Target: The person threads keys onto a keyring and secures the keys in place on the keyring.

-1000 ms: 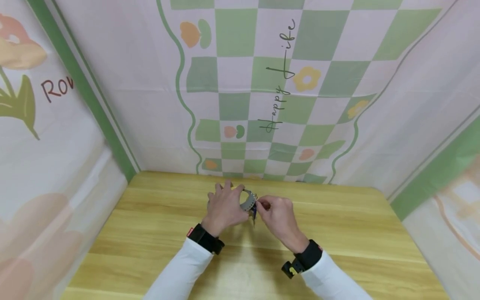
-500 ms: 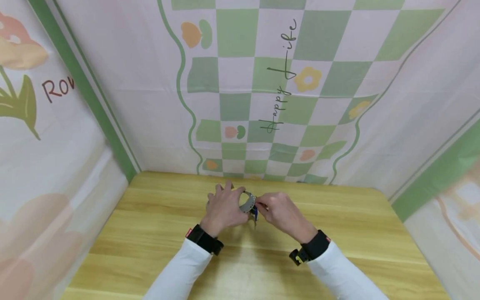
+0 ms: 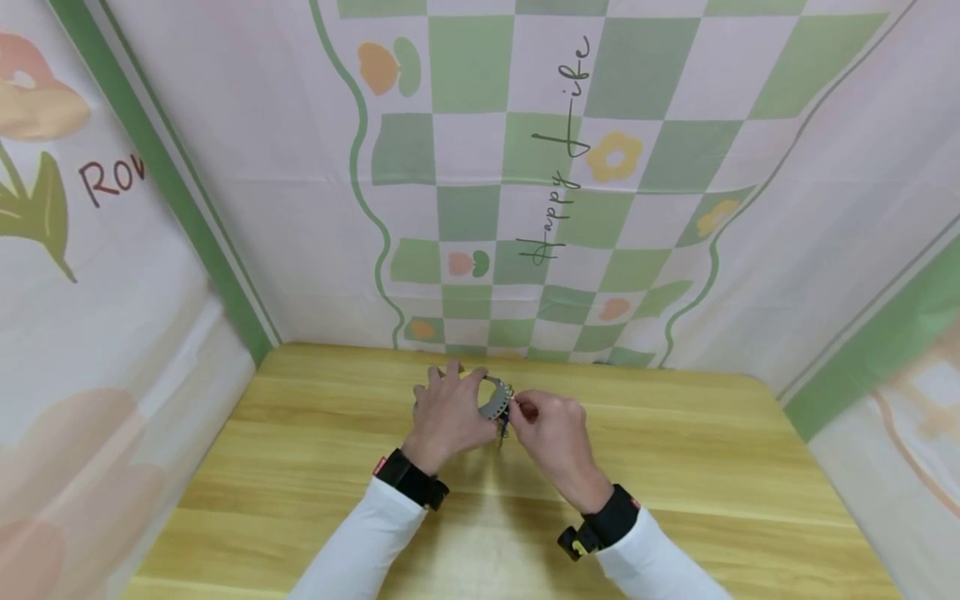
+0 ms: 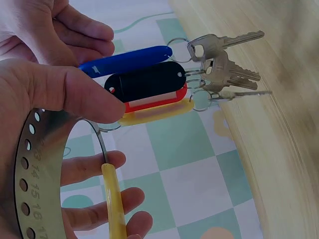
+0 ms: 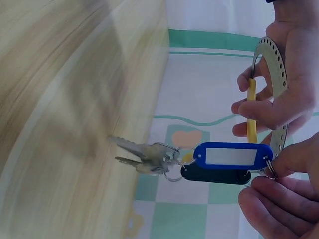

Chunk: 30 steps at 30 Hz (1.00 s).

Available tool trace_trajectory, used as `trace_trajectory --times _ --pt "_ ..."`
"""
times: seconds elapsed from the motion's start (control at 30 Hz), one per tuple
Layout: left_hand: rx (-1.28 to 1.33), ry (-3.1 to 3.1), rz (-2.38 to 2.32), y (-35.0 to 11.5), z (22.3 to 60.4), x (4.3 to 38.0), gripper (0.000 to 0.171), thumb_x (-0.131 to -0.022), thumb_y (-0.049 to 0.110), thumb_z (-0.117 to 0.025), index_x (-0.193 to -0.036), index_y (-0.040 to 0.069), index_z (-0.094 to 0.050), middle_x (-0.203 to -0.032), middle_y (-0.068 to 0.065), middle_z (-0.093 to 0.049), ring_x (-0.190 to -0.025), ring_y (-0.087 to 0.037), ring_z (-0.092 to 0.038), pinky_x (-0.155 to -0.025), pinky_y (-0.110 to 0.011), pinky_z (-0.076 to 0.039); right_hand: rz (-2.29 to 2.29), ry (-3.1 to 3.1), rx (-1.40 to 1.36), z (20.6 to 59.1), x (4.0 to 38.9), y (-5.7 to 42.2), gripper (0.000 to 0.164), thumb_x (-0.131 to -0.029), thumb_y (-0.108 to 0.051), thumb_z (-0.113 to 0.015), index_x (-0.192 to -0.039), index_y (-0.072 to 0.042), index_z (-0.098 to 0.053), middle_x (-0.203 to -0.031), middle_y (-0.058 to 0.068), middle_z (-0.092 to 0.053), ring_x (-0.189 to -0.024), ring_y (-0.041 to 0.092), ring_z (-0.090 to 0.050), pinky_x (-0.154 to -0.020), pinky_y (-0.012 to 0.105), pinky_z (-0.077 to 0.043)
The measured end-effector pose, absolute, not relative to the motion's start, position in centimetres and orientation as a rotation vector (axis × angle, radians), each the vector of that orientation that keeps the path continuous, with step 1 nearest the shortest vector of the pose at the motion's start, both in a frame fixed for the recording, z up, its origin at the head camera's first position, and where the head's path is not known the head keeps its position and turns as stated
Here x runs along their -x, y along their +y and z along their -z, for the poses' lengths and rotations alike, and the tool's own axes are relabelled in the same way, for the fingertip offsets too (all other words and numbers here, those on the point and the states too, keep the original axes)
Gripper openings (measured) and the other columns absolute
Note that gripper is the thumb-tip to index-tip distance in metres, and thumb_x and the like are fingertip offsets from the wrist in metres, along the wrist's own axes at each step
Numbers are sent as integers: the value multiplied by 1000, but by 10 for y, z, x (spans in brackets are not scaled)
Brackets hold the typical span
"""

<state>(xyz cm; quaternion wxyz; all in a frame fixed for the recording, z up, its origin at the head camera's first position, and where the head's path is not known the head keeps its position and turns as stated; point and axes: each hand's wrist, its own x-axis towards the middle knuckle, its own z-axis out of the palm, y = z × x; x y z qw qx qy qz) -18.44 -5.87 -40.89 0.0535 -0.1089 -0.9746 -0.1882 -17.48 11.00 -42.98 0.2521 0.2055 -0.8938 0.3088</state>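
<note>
My left hand [image 3: 450, 417] grips a large curved metal key ring [image 4: 40, 164] with numbered holes along its edge and a yellow handle [image 4: 114, 199]. Close by on the right, my right hand [image 3: 555, 437] pinches a small split ring [image 5: 270, 169] at the end of a blue key tag [image 5: 232, 156], right beside the metal edge. Whether that ring passes through a hole cannot be told. Black [image 4: 144, 82], red [image 4: 159, 101] and yellow [image 4: 159, 112] tags lie under my left thumb in the left wrist view. Several silver keys [image 4: 232, 72] dangle from the tags.
The hands are above a light wooden table [image 3: 300, 500]. A white curtain with green checks [image 3: 472, 212] stands behind its far edge, and printed cloth walls [image 3: 97, 333] rise at both sides.
My right wrist swings out to the right, then back in towards me, its fingertips staying at the ring's edge. The blue tag and keys shift slightly. My left hand stays nearly still.
</note>
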Motion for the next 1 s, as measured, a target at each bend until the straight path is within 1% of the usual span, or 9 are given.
trace_trajectory --times 0.13,0.23,0.33,0.47,0.57,0.67,0.77,0.87,1.0 --pt "332 -2952 575 -59 409 185 73 -71 40 -79 -138 14 -64 -135 -23 -55 -111 -46 -53 -77 -63 -48 -845 -2438 -549 430 172 108 5 -87 -2 -74 -83 -1 -77 -73 7 -73 -58 11 -67 -51 21 -52" --pt "338 -2957 586 -60 409 185 76 -69 36 -81 -139 15 -63 -137 -23 -54 -113 -46 -52 -79 -63 -48 -827 -2434 -615 428 174 109 5 -87 0 -74 -83 -1 -76 -71 6 -71 -56 9 -64 -49 18 -49" --pt "353 -2962 591 -61 409 184 77 -67 33 -81 -139 17 -62 -137 -22 -54 -114 -44 -52 -80 -61 -48 -764 -2419 -736 426 177 112 6 -86 3 -73 -81 -1 -75 -70 4 -70 -54 8 -62 -49 18 -48" --pt "388 -2974 572 -64 409 184 77 -67 32 -82 -140 19 -62 -136 -21 -54 -113 -42 -52 -81 -58 -48 -651 -2391 -925 423 184 119 8 -84 6 -74 -82 -2 -74 -71 3 -69 -57 10 -62 -52 21 -50" --pt "427 -2973 546 -66 409 184 76 -67 32 -82 -139 18 -62 -133 -20 -54 -111 -41 -52 -80 -57 -48 -589 -2372 -1072 420 189 124 10 -82 7 -75 -83 -3 -74 -72 2 -67 -59 10 -61 -53 22 -50" --pt "460 -2966 537 -67 408 184 76 -67 32 -82 -139 18 -63 -130 -19 -54 -108 -39 -52 -78 -55 -48 -563 -2357 -1161 417 192 128 11 -82 6 -76 -84 -4 -74 -71 0 -65 -59 10 -60 -53 22 -49" --pt "457 -2955 564 -68 409 184 76 -67 32 -82 -139 18 -62 -130 -18 -55 -107 -39 -52 -77 -54 -48 -591 -2371 -1122 416 192 128 8 -84 3 -75 -87 -4 -76 -75 1 -69 -64 10 -64 -56 22 -52" --pt "435 -2939 596 -67 409 184 75 -68 31 -80 -139 18 -62 -131 -19 -56 -107 -40 -53 -77 -55 -48 -671 -2397 -974 418 189 125 6 -85 0 -75 -88 -4 -77 -77 3 -72 -66 11 -67 -58 24 -54" --pt "396 -2938 604 -64 408 185 75 -67 28 -78 -140 17 -62 -135 -21 -55 -111 -43 -52 -80 -60 -48 -751 -2408 -764 421 183 118 3 -83 -1 -76 -82 -4 -77 -72 5 -72 -60 10 -67 -54 24 -54"
